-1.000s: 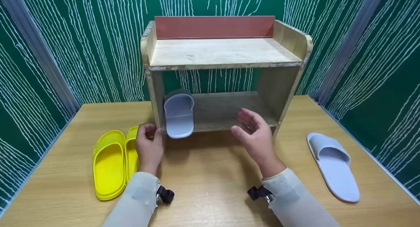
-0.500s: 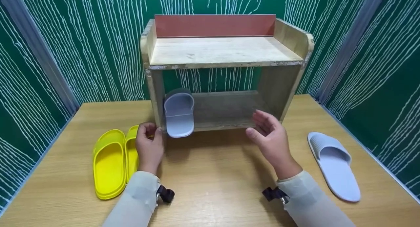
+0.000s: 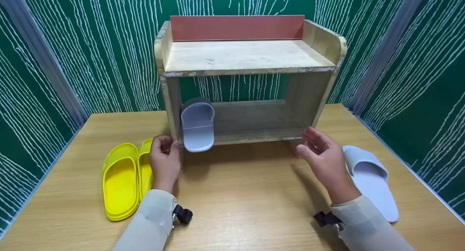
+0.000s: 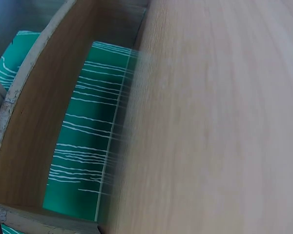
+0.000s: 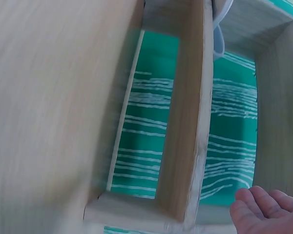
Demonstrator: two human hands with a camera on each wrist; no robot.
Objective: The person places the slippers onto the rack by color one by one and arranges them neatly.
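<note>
Rack in the grip of the left hand, seemingly for steadiness, with nothing in the loose right hand near the opposite leg, and one pale slipper on the lower shelf.

The upright, worn wooden shelf bears one grey slipper.

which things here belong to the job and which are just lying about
Likely the job:
wooden rack, left hand by its left side
pale slipper on its lower shelf
second pale slipper on the table
yellow slippers, perhaps

Probably just surroundings:
the table itself
green walls
</note>
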